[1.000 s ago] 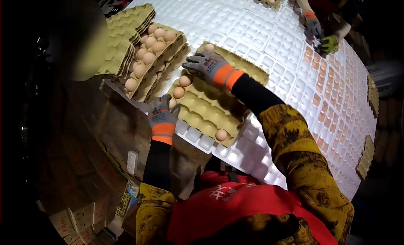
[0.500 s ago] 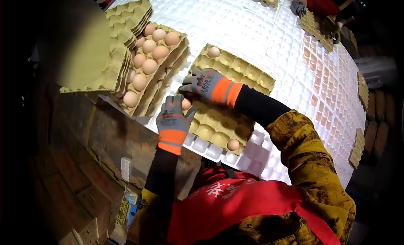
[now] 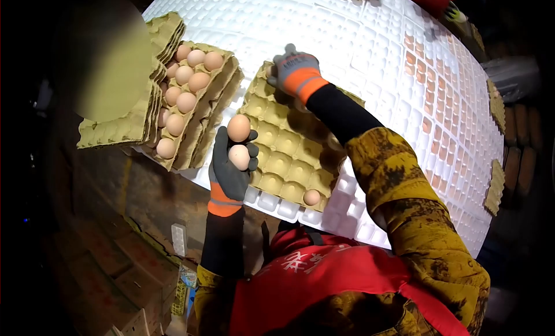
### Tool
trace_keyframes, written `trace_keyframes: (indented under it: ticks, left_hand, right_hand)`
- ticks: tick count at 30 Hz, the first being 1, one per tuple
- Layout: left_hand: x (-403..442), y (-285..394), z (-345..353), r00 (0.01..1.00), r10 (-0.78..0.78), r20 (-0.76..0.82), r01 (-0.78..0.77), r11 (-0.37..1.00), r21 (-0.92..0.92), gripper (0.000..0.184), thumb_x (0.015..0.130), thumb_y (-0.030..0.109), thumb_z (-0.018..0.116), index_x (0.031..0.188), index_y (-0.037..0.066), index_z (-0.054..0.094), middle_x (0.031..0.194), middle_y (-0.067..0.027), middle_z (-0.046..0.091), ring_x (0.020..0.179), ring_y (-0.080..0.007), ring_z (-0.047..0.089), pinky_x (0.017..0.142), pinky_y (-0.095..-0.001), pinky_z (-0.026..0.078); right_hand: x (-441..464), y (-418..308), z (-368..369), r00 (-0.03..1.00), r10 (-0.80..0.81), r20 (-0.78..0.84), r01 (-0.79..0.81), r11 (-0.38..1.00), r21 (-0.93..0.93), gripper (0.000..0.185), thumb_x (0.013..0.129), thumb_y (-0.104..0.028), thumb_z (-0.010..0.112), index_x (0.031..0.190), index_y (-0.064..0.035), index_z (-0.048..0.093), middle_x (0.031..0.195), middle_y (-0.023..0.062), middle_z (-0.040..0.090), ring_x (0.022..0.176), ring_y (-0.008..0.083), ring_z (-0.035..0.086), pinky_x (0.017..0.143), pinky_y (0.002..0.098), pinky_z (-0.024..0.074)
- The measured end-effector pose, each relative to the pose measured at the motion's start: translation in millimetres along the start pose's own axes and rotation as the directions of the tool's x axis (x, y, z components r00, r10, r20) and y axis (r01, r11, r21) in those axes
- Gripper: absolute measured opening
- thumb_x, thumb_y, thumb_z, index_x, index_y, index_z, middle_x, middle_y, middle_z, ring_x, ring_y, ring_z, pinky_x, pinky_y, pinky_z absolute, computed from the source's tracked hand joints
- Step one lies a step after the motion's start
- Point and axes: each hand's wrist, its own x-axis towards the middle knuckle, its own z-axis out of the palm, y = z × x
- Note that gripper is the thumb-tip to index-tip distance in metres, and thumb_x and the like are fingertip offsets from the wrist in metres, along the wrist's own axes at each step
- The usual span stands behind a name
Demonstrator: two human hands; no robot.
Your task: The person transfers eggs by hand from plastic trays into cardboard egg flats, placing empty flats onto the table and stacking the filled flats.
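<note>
from where i stand, the left hand (image 3: 230,175) is palm up, fingers curled round two eggs (image 3: 239,157), just left of a paper tray (image 3: 283,142). the right hand (image 3: 296,67) is at the tray's far left corner, beside a partly hidden egg (image 3: 270,72); i can't tell whether it grips it. a lone egg (image 3: 311,197) sits in the near right corner. egg-filled trays (image 3: 222,102) are stacked to the left, on white trays (image 3: 335,32).

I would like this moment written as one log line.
left hand: holding two eggs | right hand: over far corner of pulp egg tray | near corner egg: seated in tray
</note>
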Motion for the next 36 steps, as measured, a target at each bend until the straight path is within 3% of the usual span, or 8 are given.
trace_keyframes:
  ticks: [5,12,17,23,29,31,34,36]
  left_hand:
    - [-11,-29,18,0.977,0.122,0.175,-0.127,0.992,0.017,0.043,0.101,0.029,0.06,0.136,0.01,0.047,0.093,0.0013,0.056,0.071,-0.0088,0.054,0.056,-0.0216,0.043]
    - [-39,-125,115,0.824,-0.068,0.562,-0.241,0.856,0.458,0.04,0.099,0.013,0.055,0.138,0.005,0.05,0.098,-0.0036,0.06,0.076,-0.0095,0.055,0.063,-0.0226,0.046]
    - [-64,-197,217,0.748,-0.302,0.592,-0.069,0.85,0.521,0.04,0.104,0.029,0.047,0.131,0.001,0.057,0.09,-0.0062,0.063,0.065,-0.0099,0.054,0.056,-0.0247,0.044]
    - [-87,-265,336,0.843,-0.302,0.445,0.013,0.839,0.544,0.039,0.093,0.018,0.07,0.125,0.002,0.058,0.103,-0.0073,0.065,0.073,-0.0126,0.062,0.053,-0.0259,0.05]
    - [-61,-363,403,0.66,0.203,0.723,-0.726,0.422,0.543,0.045,0.083,0.022,0.079,0.123,0.008,0.064,0.111,-0.0071,0.066,0.084,-0.0192,0.067,0.073,-0.0329,0.056]
    - [-69,-366,438,0.736,-0.093,0.671,-0.628,0.278,0.727,0.046,0.081,0.025,0.079,0.124,0.013,0.066,0.113,-0.0081,0.065,0.094,-0.0245,0.067,0.087,-0.0362,0.052]
    - [-57,-386,441,0.734,0.006,0.68,-0.651,0.293,0.7,0.052,0.083,0.028,0.077,0.131,0.013,0.063,0.115,-0.0109,0.063,0.102,-0.0276,0.064,0.09,-0.0383,0.052]
    - [-46,-393,432,0.708,0.259,0.657,-0.681,0.494,0.54,0.051,0.085,0.022,0.072,0.133,0.008,0.059,0.115,-0.0154,0.063,0.109,-0.0301,0.06,0.094,-0.0393,0.05]
  right_hand:
    - [-60,48,12,0.934,0.158,-0.32,0.174,0.582,0.794,0.053,0.082,-0.044,0.079,0.121,-0.0107,0.067,0.113,0.011,0.067,0.098,0.0223,0.067,0.085,0.0389,0.0552]
    - [-353,224,48,0.73,0.654,0.198,-0.208,-0.063,0.976,0.05,0.081,-0.029,0.084,0.119,-0.0026,0.065,0.106,0.0081,0.071,0.097,0.0155,0.066,0.087,0.0329,0.0542]
    - [-554,386,91,0.296,0.954,0.047,-0.506,0.114,0.855,0.045,0.079,-0.028,0.083,0.114,-0.0057,0.067,0.111,0.0116,0.07,0.101,0.0215,0.066,0.087,0.0357,0.0539]
    - [-590,457,112,0.306,0.924,-0.23,-0.825,0.378,0.421,0.039,0.077,-0.031,0.078,0.112,-0.016,0.067,0.122,0.0124,0.06,0.111,0.0325,0.061,0.09,0.0437,0.0524]
    - [-536,427,104,0.559,0.725,-0.402,-0.153,0.567,0.81,0.028,0.086,-0.018,0.069,0.113,-0.0116,0.072,0.115,0.0133,0.067,0.112,0.0328,0.062,0.096,0.0386,0.0491]
    - [-516,430,120,0.613,0.696,-0.373,-0.138,0.56,0.817,0.027,0.086,-0.017,0.069,0.113,-0.0114,0.072,0.111,0.0128,0.069,0.104,0.0324,0.065,0.092,0.037,0.0509]
    - [-521,434,103,0.64,0.731,0.236,-0.104,-0.222,0.969,0.03,0.091,-0.023,0.07,0.12,-0.0136,0.07,0.096,0.0047,0.07,0.095,0.0224,0.069,0.08,0.0326,0.0555]
    - [-534,435,106,0.666,0.743,0.065,0.271,-0.322,0.907,0.036,0.096,-0.02,0.063,0.128,-0.0052,0.06,0.111,0.0071,0.064,0.105,0.0237,0.066,0.09,0.0363,0.0572]
